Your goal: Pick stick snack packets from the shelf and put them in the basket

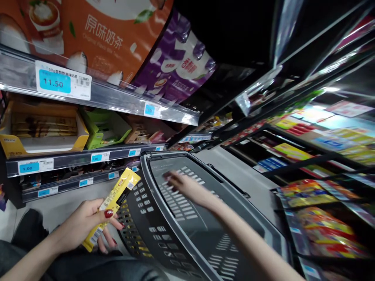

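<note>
Okay, left grip [88, 221] pinched yellow sachet [120, 192], long axis slanting up toward basket [195, 231] just beside it; right hand [184, 185] hung over basket, grip too blurred to tell.

Dim overall, with a bright ceiling light [332, 89] at upper right; glare streaks the shelf edge [117, 96]. Blur smears the right hand [183, 185] and right-side shelves [297, 234]; the yellow packet [117, 193] looks sharper.

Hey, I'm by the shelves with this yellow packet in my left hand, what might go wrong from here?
The yellow packet might slip, since both its ends stick out past your left hand.
Your right hand, blurred at the opening of the basket, could knock against the rim.
</note>
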The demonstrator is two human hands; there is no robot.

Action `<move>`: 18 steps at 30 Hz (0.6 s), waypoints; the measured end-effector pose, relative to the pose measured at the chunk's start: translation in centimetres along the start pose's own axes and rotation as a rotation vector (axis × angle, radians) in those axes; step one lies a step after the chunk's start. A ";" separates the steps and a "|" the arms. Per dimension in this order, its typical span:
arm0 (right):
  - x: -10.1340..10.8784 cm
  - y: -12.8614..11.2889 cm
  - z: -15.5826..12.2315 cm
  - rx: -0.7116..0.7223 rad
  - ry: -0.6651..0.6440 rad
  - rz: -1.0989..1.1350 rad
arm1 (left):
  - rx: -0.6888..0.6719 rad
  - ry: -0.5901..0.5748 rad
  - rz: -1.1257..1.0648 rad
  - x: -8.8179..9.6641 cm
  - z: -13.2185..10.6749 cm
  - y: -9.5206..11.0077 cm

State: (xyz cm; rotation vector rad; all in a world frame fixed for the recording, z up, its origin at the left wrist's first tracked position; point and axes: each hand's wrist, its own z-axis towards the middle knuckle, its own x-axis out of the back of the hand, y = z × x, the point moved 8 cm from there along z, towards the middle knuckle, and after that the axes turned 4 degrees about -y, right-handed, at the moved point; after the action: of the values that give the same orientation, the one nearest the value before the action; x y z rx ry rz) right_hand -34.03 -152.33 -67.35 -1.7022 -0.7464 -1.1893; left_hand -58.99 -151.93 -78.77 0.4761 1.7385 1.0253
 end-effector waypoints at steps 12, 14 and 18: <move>-8.3 -9.3 -9.3 0.148 -0.089 0.898 | 0.131 -0.127 0.504 -1.1 -2.2 1.8; -9.9 -8.1 -8.4 0.134 0.000 1.118 | 0.152 -0.033 0.546 0.5 -2.5 2.3; -11.9 -5.6 -8.0 0.129 0.159 1.372 | 0.119 0.249 0.488 4.0 -2.8 3.9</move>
State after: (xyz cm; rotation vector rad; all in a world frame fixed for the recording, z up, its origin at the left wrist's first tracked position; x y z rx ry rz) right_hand -46.08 -157.08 -75.55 -1.4588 0.4601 -0.2606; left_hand -63.71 -148.04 -77.49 0.9120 1.9601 1.3729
